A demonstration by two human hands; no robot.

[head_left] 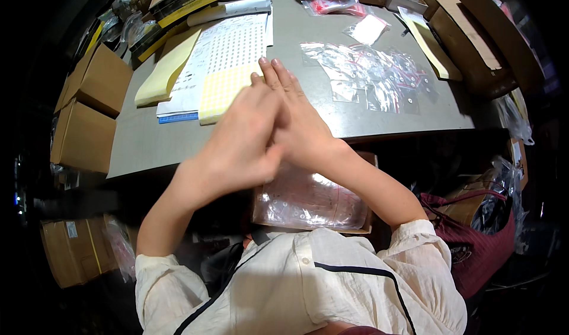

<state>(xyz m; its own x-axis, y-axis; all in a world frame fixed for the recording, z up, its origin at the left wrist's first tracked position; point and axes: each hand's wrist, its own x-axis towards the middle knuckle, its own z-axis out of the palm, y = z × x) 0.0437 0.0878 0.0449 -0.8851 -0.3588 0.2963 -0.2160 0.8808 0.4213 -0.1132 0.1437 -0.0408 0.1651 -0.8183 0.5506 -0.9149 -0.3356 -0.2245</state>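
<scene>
My left hand and my right hand are pressed against each other above the table's near edge. The right hand's fingers are stretched out, pointing away from me. The left hand's fingers are bent in against it, and the right hand partly hides them. Anything between the two hands is out of sight. Just beyond the left hand lies a sheet of round yellow stickers, on top of printed papers. Small clear zip bags, several with little white round marks, are spread to the right of my hands.
Below my hands, a box holds more clear bags. Cardboard boxes stand at the grey table's left edge. An open carton is at the far right. Red-and-clear packets lie at the back. A maroon bag hangs at lower right.
</scene>
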